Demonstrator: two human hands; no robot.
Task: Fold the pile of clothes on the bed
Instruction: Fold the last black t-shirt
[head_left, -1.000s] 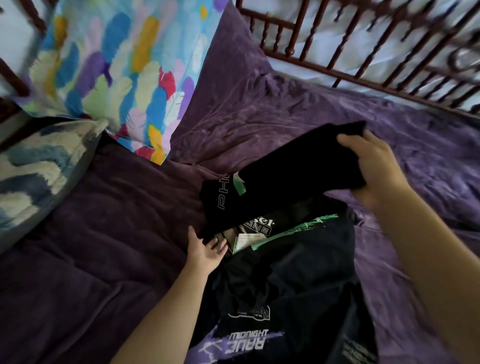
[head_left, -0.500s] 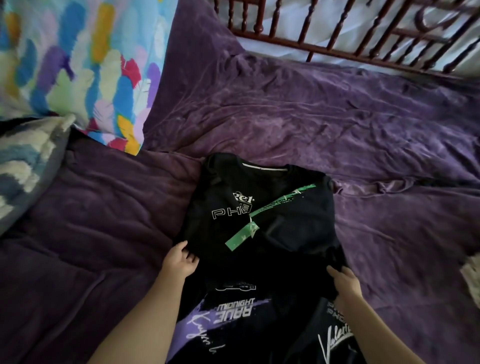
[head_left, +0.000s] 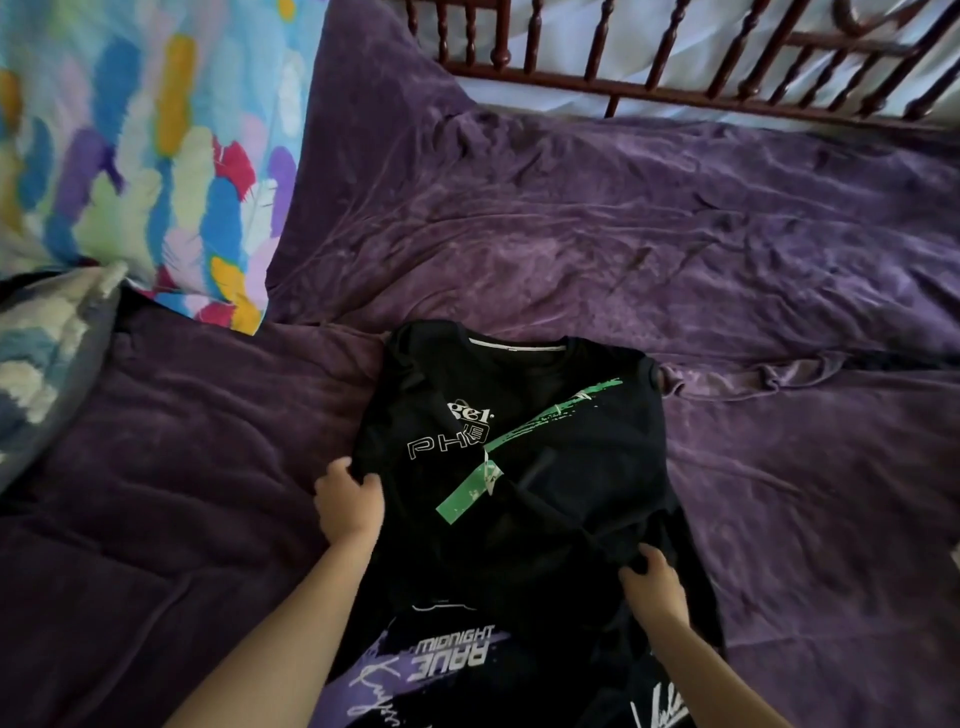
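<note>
Since a second ago the right hand (head_left: 654, 577) has come down from the raised sleeve to the near right edge of the black T-shirt (head_left: 540, 415), and the shirt now lies spread out, chest print up, rather than lifted. In the head view that shirt rests on the purple bed cover (head_left: 779, 467), collar on the far side, with a green streak and white lettering across its front. The left hand (head_left: 348, 501) is at the shirt's left edge, fingers curled over the hem and gripping the cloth. The right hand has its fingers curled into a bunch of the shirt's black fabric and holds it. Under the shirt's near end, and partly covered by it, lies a second dark garment (head_left: 452, 660) with a purple and white print. Far left of the shirt a feather-patterned pillow (head_left: 130, 156) leans upright, with a blue and white pillow (head_left: 47, 353) in front of it. Beyond the shirt, past the rumpled cover, runs a dark wooden spindle rail (head_left: 675, 78).
</note>
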